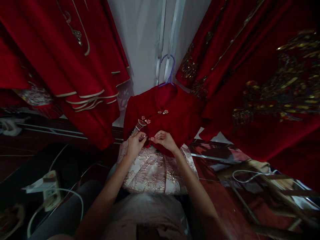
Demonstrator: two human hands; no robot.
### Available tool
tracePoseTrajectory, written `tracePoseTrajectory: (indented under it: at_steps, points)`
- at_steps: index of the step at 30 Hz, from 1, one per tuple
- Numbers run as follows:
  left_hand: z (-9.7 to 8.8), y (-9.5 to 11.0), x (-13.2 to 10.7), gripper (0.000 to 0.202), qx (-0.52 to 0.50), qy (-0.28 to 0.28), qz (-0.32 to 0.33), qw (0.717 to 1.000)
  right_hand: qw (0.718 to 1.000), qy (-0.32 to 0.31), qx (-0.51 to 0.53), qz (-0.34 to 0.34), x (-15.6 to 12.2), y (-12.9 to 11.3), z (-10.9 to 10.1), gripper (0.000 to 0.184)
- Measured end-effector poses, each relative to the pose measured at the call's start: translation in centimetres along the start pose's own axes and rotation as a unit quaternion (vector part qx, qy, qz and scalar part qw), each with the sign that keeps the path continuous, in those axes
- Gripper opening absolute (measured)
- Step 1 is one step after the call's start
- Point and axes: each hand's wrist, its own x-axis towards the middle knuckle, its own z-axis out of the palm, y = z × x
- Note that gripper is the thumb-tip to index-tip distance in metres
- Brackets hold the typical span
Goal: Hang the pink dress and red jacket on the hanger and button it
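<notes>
A red jacket [175, 123] with a stand collar hangs in front of me on a purple hanger [171, 71]. It bears a pearly clasp [163, 112] near the neck and a beaded tassel brooch [142, 122] on the chest. Under it spreads a pale pink brocade skirt [155, 173] with a gold shimmer. Low on the jacket front, my right hand [163, 140] pinches a small beaded clasp [151, 138]. Close beside it, my left hand [136, 142] is closed in a pinch at the jacket's edge; its fingertips hide what they hold.
Red garments with pale piping [85, 83] hang at the left, and sequined red garments [280, 83] at the right. A white power strip [52, 190] with cables lies at lower left. At lower right stands a wooden stool [282, 196] with a white cord. Pale shoes [11, 127] sit far left.
</notes>
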Motion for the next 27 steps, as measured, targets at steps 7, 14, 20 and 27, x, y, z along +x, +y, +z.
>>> tracePoseTrajectory:
  at_steps: [7, 14, 20, 27]
  points:
    - [0.3, -0.7, 0.5, 0.020, -0.173, 0.003, -0.104, 0.979, 0.996, 0.054, -0.065, -0.035, 0.9, -1.3, 1.6, 0.032]
    - [-0.1, -0.7, 0.6, 0.029, -0.213, -0.007, -0.128, 0.968, 0.991, 0.087, -0.090, -0.045, 0.8, -1.9, 2.7, 0.023]
    - [-0.4, -0.5, 0.3, 0.027, -0.189, -0.012, -0.125, 0.974, 0.988, 0.092, -0.114, -0.046, 0.4, -1.9, 3.1, 0.015]
    - [-2.1, -2.8, 2.8, 0.019, -0.165, -0.116, -0.076, 0.976, 0.987, 0.047, -0.146, -0.050, 0.3, -1.2, 2.6, 0.016]
